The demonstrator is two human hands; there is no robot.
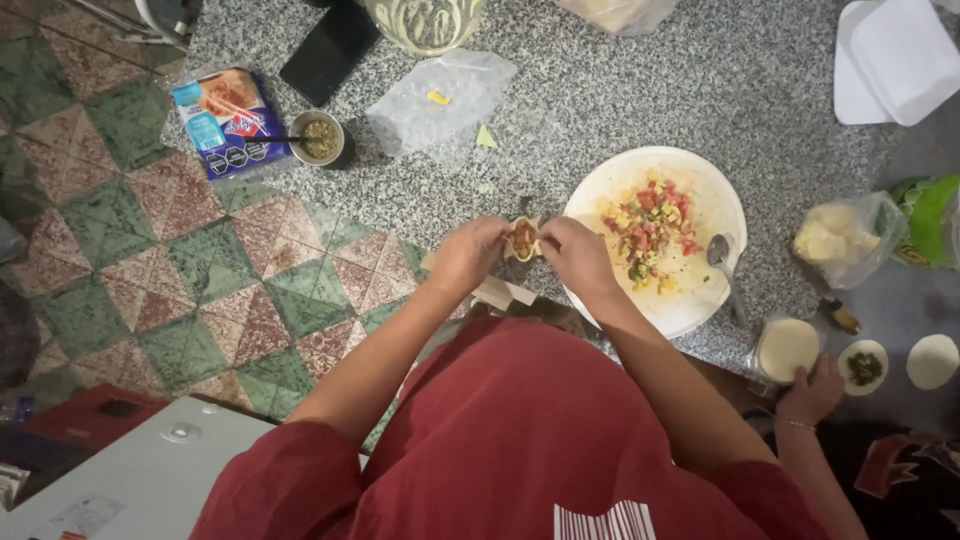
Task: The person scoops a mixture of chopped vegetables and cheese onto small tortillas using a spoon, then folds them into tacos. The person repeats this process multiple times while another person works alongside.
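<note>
Dough [523,238] sat pinched between our two hands at the counter's near edge, a small filled round with brown filling showing in its fold. Our left hand [468,252] had its fingers together, clamped on the dough's left rim; our right hand [577,255] clamped its fingertips on the right rim. Just right of them stood the white plate [720,200], holding chopped filling [648,232] in red, yellow and green, with a spoon [722,262] lying on its right side. Nearer and to the right, another person's hand [812,390] rested beside a disc stack [787,348] in clear wrap, a disc [863,366] topped with green filling, and a bare disc [932,360]. Past those, a clear bag [845,238] held pale yellow pieces, next to a green packet [932,220]. Farther left, a small metal cup [318,138] held green sauce, touching a flat blue packet [222,120] with a red and white label. An empty clear bag [440,100] lay mid-counter. Farthest off were a black phone [330,50], a glass jug [425,22] and white foam trays [895,60].
</note>
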